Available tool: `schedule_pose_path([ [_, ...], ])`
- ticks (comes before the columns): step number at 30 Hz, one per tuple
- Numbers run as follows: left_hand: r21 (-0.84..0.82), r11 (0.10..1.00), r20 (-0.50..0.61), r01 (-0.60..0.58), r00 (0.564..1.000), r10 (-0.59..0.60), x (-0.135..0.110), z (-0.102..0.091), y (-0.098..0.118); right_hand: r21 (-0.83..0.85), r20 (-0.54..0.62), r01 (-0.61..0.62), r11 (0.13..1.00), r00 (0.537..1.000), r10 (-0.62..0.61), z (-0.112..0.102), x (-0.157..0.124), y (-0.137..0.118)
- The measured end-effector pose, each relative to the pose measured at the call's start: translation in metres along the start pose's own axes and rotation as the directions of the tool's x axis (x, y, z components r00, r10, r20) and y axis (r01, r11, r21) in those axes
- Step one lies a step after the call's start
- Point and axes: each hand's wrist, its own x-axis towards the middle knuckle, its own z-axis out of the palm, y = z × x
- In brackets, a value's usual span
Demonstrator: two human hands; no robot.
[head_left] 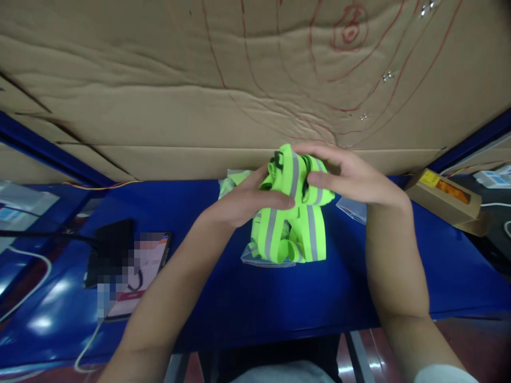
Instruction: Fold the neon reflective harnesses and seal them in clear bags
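Both hands grip a bundled neon-yellow reflective vest (294, 175) made of straps with grey stripes and black fittings. My left hand (249, 199) holds the bundle's left side, its thumb across the front. My right hand (347, 173) closes on the right side, thumb in front and fingers behind. Lower parts of the yellow strapping (313, 234) hang or lie beneath; I cannot tell whether they belong to the same vest. A clear plastic bag (265, 261) shows under them. Behind my left hand lies another bag with yellow material (229, 183).
The blue table (223, 303) meets a cardboard wall (179, 117) with red drawn lines. To the left are a tablet or phone-like screen (149, 266), a black object (109, 250) and white cables. An open cardboard box (449, 199) and a flat plastic packet (353, 208) lie right.
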Motion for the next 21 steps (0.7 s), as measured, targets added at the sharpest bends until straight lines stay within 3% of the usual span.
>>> schedule_pose_path([
  [1, 0.027, 1.0, 0.008, 0.013, 1.0, -0.014, -0.001, 0.0, -0.001, 0.016, 0.08, -0.012, 1.0, 0.997, 0.01, 0.0, 0.0, 0.0],
  [3, -0.002, 0.999, 0.015, 0.044, 0.999, -0.044, -0.001, 0.002, -0.004, 0.037, 0.129, -0.031, 0.999, 0.991, 0.026, 0.002, 0.002, -0.003],
  [7, -0.211, 0.973, 0.024, 0.092, 0.996, -0.089, 0.007, 0.006, -0.017, 0.026, 0.052, -0.094, 0.995, 0.994, 0.093, 0.01, 0.006, -0.009],
  [14, -0.403, 0.915, -0.071, -0.03, 0.997, 0.001, 0.01, 0.026, -0.035, 0.022, 0.039, -0.128, 0.992, 0.991, 0.127, 0.009, 0.005, -0.012],
  [18, -0.383, 0.923, -0.071, -0.038, 0.997, 0.012, 0.011, 0.03, -0.033, 0.007, 0.035, -0.106, 0.994, 0.994, 0.106, 0.005, 0.006, -0.01],
  [21, -0.333, 0.94, -0.078, -0.075, 0.996, 0.052, 0.015, 0.027, -0.032, 0.0, 0.1, -0.075, 0.997, 0.992, 0.074, 0.004, 0.006, -0.001],
])
